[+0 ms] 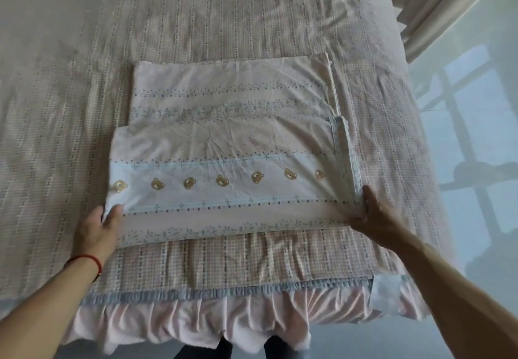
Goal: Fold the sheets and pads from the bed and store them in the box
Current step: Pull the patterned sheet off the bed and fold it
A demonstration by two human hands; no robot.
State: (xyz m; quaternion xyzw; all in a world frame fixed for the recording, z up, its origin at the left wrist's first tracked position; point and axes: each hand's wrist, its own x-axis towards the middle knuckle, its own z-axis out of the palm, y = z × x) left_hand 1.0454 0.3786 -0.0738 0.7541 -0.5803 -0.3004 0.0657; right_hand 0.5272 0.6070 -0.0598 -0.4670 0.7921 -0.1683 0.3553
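Left hand: left hand point(98, 225) lies at the near left corner of the folded sheet point(224, 168); the thumb sits on top of the cloth and the fingers go under the edge, so it holds that corner.
Left wrist: a thin red string point(85, 257) is tied around it.
Right hand: right hand point(370, 210) is at the near right corner of the sheet; its fingers are tucked into the stacked edges there and grip them (the fingertips are hidden in the cloth).
Bed edge: a pink frill point(196, 319) hangs down the near side of the bed point(56, 106), with a blue-grey band point(224, 292) running along its top.
Bed cover: pink and white checks with pale lines, a bit wrinkled, spread over the whole bed.
Folded sheet: it lies flat on the bed cover, near the front edge and a little to the right; it is pale pink and white with dots, small blue leaves and a row of brown bear faces point(221, 180).
Fold: the near part is folded over and lies on top of the far part, which sticks out behind it.
Right edge: several layers with a lacy trim point(346, 145) are stacked there.
Floor: shiny pale floor point(462, 106) is to the right of the bed.
Far right: pale curtain folds point(437, 8) hang by the top corner.
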